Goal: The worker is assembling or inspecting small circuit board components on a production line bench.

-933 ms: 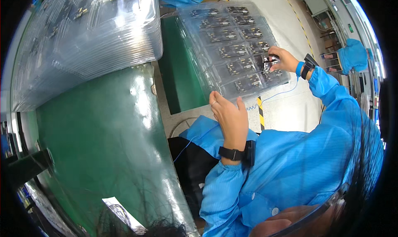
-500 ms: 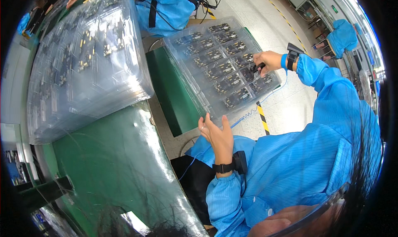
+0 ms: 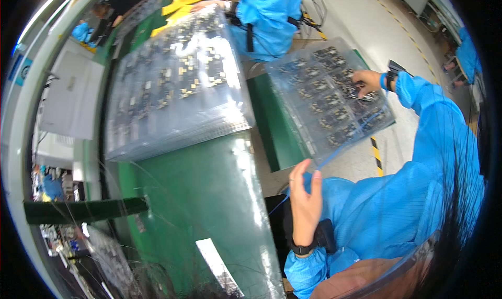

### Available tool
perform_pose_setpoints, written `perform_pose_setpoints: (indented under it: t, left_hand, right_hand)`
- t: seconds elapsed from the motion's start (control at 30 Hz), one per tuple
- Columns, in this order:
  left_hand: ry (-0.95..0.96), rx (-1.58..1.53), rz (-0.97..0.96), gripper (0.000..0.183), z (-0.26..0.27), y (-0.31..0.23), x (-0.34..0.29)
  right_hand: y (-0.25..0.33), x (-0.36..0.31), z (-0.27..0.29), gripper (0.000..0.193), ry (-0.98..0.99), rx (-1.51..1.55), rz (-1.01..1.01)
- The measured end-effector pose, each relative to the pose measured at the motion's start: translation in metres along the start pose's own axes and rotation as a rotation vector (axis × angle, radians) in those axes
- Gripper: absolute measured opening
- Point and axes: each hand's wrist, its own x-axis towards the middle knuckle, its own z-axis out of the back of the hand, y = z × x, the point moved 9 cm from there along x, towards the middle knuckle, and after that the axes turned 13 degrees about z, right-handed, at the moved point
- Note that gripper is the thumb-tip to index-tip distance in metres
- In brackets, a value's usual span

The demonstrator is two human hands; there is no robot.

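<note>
A clear plastic tray [image 3: 300, 126] holds rows of small dark circuit boards [image 3: 325, 106], each in its own pocket. My right hand [image 3: 367, 82] reaches over the tray's right-hand column, fingers bent and closed on a circuit board [image 3: 367, 96] there; blur and the hand cover part of it. Close to the tray's near corner, my left hand [image 3: 306, 202] is raised with fingers stretched and thumb apart, holding nothing. A blue cord [image 3: 334, 153] runs from my right wrist across the tray's near edge.
Left of the tray, a tall stack of clear trays with boards [image 3: 178, 134] stands on a green table [image 3: 198, 194]. A white strip [image 3: 218, 265] lies on that table. Beyond, a person in a blue smock [image 3: 266, 21] sits close to the tray, near yellow pieces [image 3: 183, 8].
The whole view has swung, so the scene sits further right. My right fingers, which pinched a black piece above the tray, are now down at a board. My left hand stays open.
</note>
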Motion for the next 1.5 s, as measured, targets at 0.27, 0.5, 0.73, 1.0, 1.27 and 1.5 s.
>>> perform_pose_setpoints:
  t: [0.27,0.5,0.73,1.0,1.27,1.5]
  left_hand:
    - [0.021,-0.181,-0.431,0.038,0.057,-0.158,-0.086]
    - [-0.074,-0.283,-0.792,0.037,0.079,-0.214,-0.163]
    - [-0.059,-0.175,-1.006,0.015,0.073,-0.234,-0.219]
    - [0.041,-0.388,-0.992,0.048,0.095,-0.213,-0.240]
    - [-0.809,0.828,-0.005,0.069,0.179,-0.031,-0.191]
    - [-0.732,0.931,-0.007,0.068,0.163,-0.002,-0.192]
  right_hand:
    - [0.019,-0.003,0.025,0.053,-0.167,0.090,-0.163]
    - [0.012,-0.001,0.016,0.048,-0.158,-0.073,-0.065]
    - [0.057,-0.003,0.049,0.044,-0.224,-0.093,-0.025]
    - [0.305,0.061,0.153,0.042,-0.327,0.055,0.482]
    - [0.638,0.156,0.124,0.033,-0.142,0.354,1.306]
    - [0.798,0.219,-0.003,0.039,0.230,0.121,1.425]
